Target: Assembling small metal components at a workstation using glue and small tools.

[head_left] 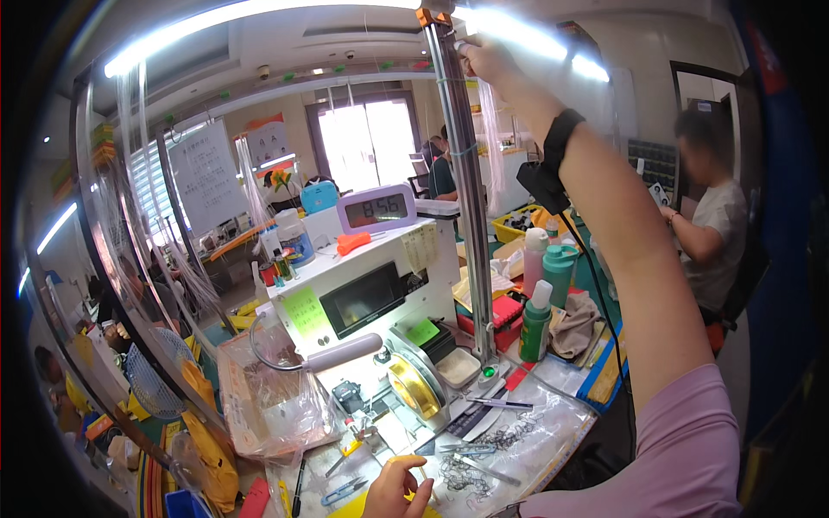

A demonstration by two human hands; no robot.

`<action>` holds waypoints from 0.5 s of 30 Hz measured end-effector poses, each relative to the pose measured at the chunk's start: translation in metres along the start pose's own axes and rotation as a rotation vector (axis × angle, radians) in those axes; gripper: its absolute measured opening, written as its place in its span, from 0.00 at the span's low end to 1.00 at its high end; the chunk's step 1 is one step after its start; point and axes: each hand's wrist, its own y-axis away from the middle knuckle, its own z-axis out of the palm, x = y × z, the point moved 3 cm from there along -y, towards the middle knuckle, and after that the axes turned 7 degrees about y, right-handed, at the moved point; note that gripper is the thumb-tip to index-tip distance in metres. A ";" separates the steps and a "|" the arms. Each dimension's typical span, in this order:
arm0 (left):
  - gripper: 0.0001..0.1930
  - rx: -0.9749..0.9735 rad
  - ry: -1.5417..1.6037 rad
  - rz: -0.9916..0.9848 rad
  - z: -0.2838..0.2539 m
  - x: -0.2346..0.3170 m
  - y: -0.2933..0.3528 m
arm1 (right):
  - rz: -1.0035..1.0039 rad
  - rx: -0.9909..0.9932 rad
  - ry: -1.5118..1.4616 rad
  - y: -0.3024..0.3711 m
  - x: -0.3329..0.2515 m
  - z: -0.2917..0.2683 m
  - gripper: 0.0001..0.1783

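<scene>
Right hand [485, 59]: up high, pinching clear thread [492, 138] by the metal pole [466, 198].
Left hand [399, 488]: low at the bench [553, 414] near edge, fingers curled, holding nothing seen.
Progress: thread looks only just being pulled; more left.

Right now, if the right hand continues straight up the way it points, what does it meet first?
The right hand is raised beside the upright metal pole, fingers near the hanging clear strands. Straight above it comes the bright ceiling light strip, though depth is unclear.

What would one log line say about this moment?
right hand: raised, pinching clear strands near pole top | left hand: low on table, fingers curled | machine between
</scene>
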 end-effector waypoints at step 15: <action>0.14 -0.099 -0.148 0.053 -0.009 0.015 -0.023 | 1.021 -0.137 -0.293 0.453 0.112 0.018 0.05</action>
